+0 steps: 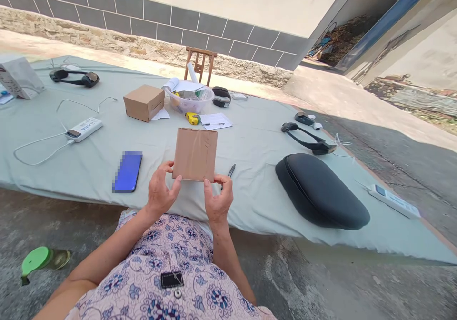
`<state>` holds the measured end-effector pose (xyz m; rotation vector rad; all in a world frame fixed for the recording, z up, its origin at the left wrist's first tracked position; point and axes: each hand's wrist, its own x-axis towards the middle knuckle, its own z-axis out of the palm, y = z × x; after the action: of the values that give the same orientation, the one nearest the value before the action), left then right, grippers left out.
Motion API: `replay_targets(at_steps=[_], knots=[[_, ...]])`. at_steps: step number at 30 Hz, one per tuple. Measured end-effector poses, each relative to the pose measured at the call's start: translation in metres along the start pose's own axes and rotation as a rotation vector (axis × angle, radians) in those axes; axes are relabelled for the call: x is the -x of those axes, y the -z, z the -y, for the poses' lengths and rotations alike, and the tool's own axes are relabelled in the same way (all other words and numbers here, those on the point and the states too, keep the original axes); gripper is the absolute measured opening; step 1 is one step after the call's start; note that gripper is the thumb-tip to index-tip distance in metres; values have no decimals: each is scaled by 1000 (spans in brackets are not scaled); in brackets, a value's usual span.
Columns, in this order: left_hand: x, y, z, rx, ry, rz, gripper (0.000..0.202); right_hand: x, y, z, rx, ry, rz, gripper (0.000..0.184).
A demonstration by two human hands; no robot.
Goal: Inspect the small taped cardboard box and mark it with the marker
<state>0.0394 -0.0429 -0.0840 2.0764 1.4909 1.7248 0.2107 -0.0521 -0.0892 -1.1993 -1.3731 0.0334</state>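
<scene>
Between my hands is a small brown cardboard box (195, 155), its flat face turned towards me with a few dark marks near the upper right. My left hand (163, 189) grips its lower left corner, thumb on the near face. At the lower right corner, my right hand (218, 196) pinches it the same way. A black marker pen (232, 170) lies on the cloth just beyond my right fingers, partly hidden by them. To the left of my left hand rests a phone (128, 172) with a blue screen.
On the cloth-covered table (257, 134) stand another cardboard box (144, 102), a basin of odds and ends (193, 102), a yellow tape measure (193, 118) and paper (216, 121). A black case (321, 191) and headset (309, 139) lie right, a power bank (84, 129) left. A green-lidded bottle (44, 259) is on the ground.
</scene>
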Motion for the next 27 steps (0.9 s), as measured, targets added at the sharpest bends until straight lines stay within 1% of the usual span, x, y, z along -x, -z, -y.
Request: replay_targets(at_steps=[2, 4, 6, 11, 20, 27], knots=[[2, -1, -10, 25, 8, -34, 35, -1, 3, 8, 55, 13, -16, 31], [4, -3, -14, 27, 32, -48, 51, 1, 3, 12, 106, -2, -9, 42], [5, -5, -13, 27, 49, -50, 59, 3, 0, 14, 135, -30, -5, 48], [5, -5, -8, 44, 77, -26, 57, 4, -4, 14, 120, -45, -4, 48], [4, -3, -5, 52, 93, -31, 54, 2, 4, 19, 39, 2, 60, 25], [3, -2, -5, 65, 124, -21, 55, 2, 4, 19, -10, 33, 55, 20]])
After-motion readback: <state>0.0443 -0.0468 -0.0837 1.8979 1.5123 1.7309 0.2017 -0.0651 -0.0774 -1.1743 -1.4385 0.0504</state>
